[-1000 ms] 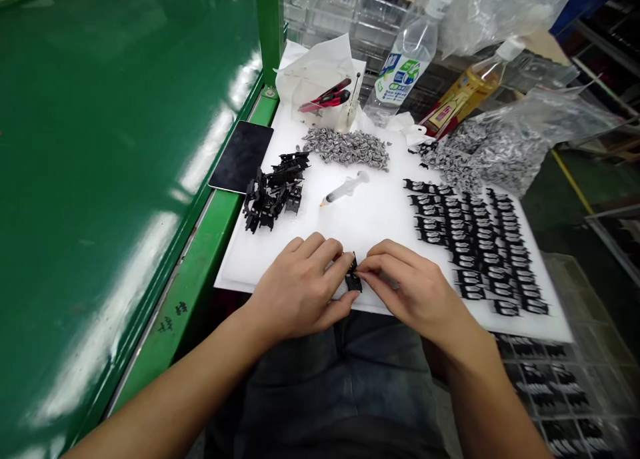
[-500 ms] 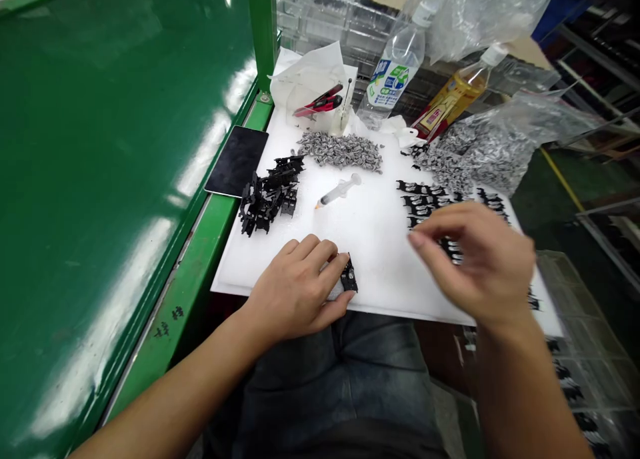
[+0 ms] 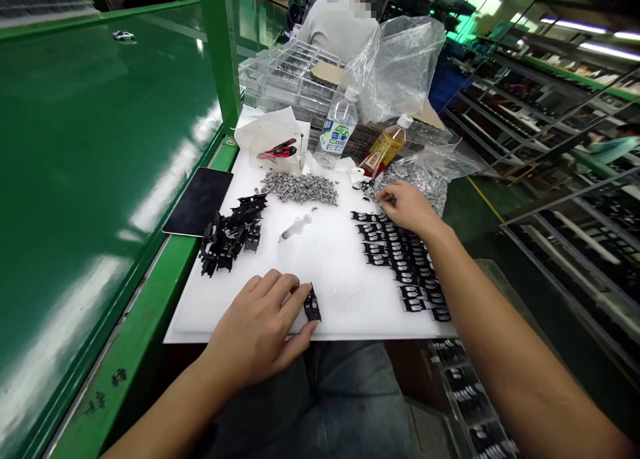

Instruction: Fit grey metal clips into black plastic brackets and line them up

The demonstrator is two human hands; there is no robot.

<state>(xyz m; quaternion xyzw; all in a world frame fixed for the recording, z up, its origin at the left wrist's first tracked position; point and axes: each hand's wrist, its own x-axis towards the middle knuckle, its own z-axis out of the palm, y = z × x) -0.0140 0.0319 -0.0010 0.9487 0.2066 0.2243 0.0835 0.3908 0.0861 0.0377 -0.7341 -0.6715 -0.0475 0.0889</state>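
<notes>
Firmly, thumb and forefinger of the left hand (image 3: 257,329) are pinching a black clip (image 3: 312,305) at the white board's (image 3: 340,279) near edge; the right hand (image 3: 407,207) is touching loose metal pieces (image 3: 371,189) with its fingertips, grip unclear, beyond rows of black clips (image 3: 400,259). A syringe (image 3: 296,227) is lying between.

My left hand (image 3: 260,329) and my right hand (image 3: 407,205) were bare, and both forearms were uncovered as far back as the near edge of the view. I wore jeans (image 3: 345,392) of dark blue-grey denim, faded paler across the thighs. A stitched seam ran down the middle of the lap, and the cloth lay in soft creases on either side of it, between my arms.
</notes>
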